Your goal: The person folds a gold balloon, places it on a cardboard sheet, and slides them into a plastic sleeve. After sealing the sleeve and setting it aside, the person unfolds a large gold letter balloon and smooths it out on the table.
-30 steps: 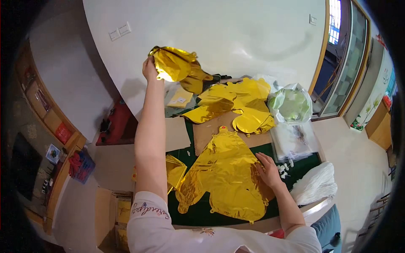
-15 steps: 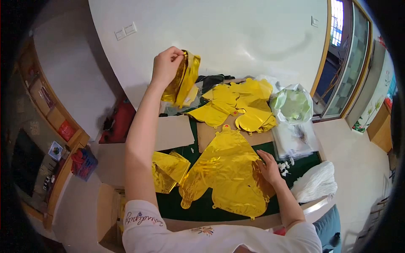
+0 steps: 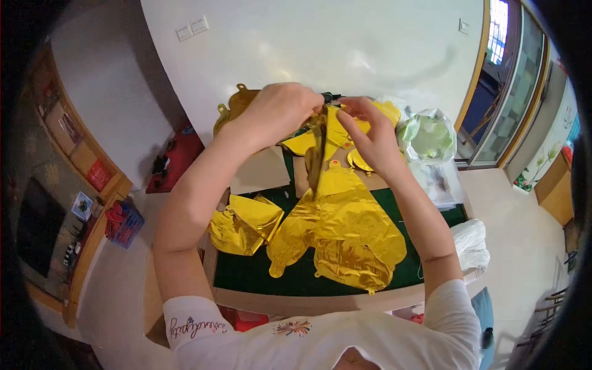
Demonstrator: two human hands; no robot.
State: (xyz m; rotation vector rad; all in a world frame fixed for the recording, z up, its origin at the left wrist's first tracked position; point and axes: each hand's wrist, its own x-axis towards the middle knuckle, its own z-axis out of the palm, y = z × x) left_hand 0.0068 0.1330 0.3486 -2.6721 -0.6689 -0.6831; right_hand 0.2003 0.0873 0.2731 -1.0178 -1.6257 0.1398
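Observation:
My left hand (image 3: 285, 111) is closed on a gold foil piece (image 3: 317, 151) that hangs upright above the table, part of it spreading out behind my wrist. Just right of it, my right hand (image 3: 370, 132) has thumb and fingers apart, close to the foil's upper edge; nothing shows in its grasp. Below lies a large flat gold foil balloon (image 3: 351, 228) on the green surface. A folded gold foil sheet (image 3: 246, 225) rests to its left. More gold foil lies at the back, partly hidden by my hands.
A clear plastic bag with green inside (image 3: 428, 137) stands at the back right, beside flat clear bags (image 3: 435, 185). A white plastic bundle (image 3: 470, 246) lies at the right edge. Cardboard (image 3: 259, 172) is on the table's left. A blue basket (image 3: 125, 223) sits on the floor.
My left hand has moved right with the foil, which has opened outward. My right hand has lifted off the large balloon and come up beside my left hand.

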